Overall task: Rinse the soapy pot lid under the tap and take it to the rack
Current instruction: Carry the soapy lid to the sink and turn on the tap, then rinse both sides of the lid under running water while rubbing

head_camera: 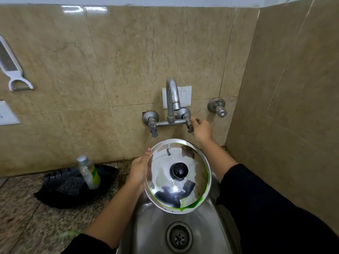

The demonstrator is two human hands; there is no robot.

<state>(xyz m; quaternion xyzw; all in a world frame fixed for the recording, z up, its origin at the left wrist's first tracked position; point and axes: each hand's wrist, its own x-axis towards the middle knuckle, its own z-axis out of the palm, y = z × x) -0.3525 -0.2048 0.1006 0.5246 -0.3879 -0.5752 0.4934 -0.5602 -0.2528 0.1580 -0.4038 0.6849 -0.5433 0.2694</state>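
Over the sink [146,217], left hand [139,171] grips the soapy lid [178,176]; right hand [201,130] closes on the tap handle [190,125].

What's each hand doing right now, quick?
Left hand: closed on the rim of the pot lid, held over the sink.
Right hand: fingers on the right tap handle.
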